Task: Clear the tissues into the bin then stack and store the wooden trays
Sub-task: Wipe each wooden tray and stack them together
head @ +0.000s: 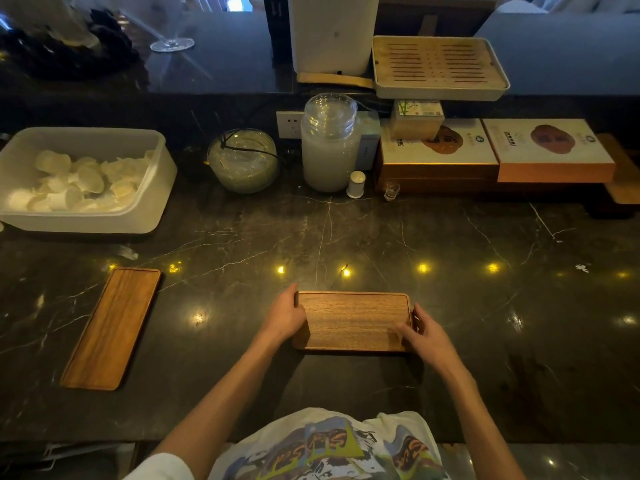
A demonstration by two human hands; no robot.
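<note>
A wooden tray (353, 320) lies flat on the dark marble counter right in front of me. My left hand (285, 315) grips its left short end, thumb on top. My right hand (424, 332) grips the right short end, with the thumb lying on the tray's surface. Dark edges below the rim hint at another tray underneath, but I cannot tell for sure. A second, longer wooden tray (110, 327) lies at an angle on the counter to the left, untouched. A white bin (152, 202) at the far left holds several crumpled tissues (79, 181).
Along the back stand a round glass bowl (242, 161), a tall glass jar (329, 143), a small white shaker (356, 184), a tiny glass (391, 191) and stacked boxes (491, 154). A slatted tea tray (440, 67) sits on the raised ledge. A tissue scrap (126, 252) lies near the bin.
</note>
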